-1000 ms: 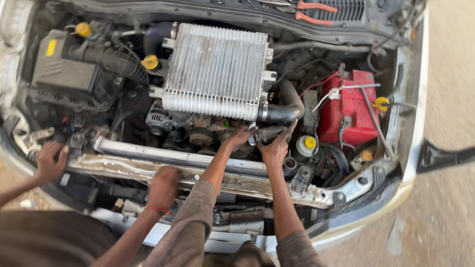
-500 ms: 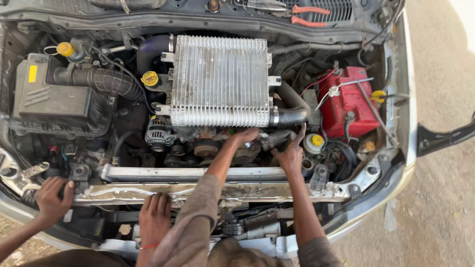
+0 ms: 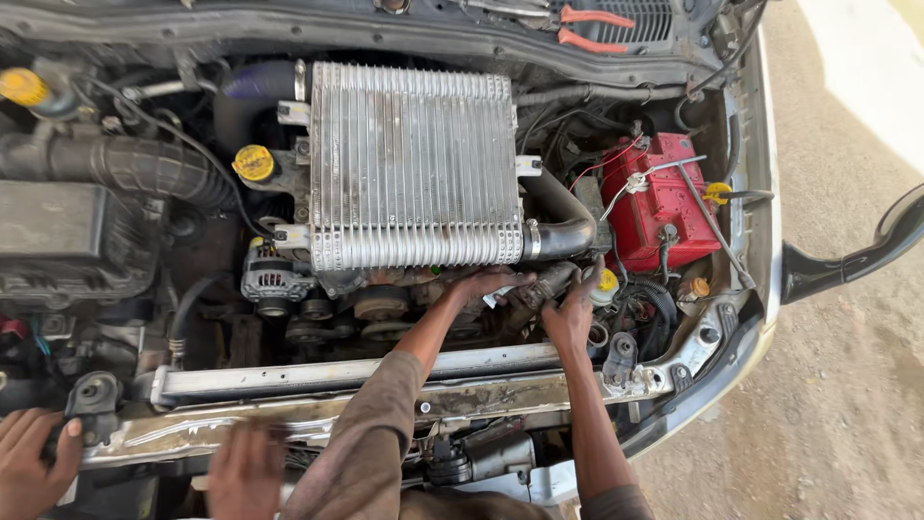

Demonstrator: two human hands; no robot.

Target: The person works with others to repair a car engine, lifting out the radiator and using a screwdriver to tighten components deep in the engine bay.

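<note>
I look down into an open engine bay. My left hand (image 3: 29, 462) is at the bottom left, its fingers curled over the left end of the metal front crossmember (image 3: 318, 409), just below a black mount (image 3: 91, 395). Blurred by motion, my right hand (image 3: 245, 472) lies flat on the crossmember's lower edge and holds nothing. Between and past my hands a co-worker leans in. The co-worker's sleeved arm (image 3: 385, 414) and bare arm (image 3: 587, 424) reach to a black hose joint (image 3: 544, 284) under the ribbed silver intercooler (image 3: 414, 164).
A red battery (image 3: 654, 197) with cables sits at the right. A black air-intake hose (image 3: 125, 164) and airbox are at the left, with a yellow cap (image 3: 253, 162) and an alternator (image 3: 269, 279) near the middle. Red-handled pliers (image 3: 587, 29) lie on the cowl. Sandy ground is on the right.
The view has moved closer and to the right over the engine. My right hand has slid down the crossmember. The co-worker's hands stay at the hose joint.
</note>
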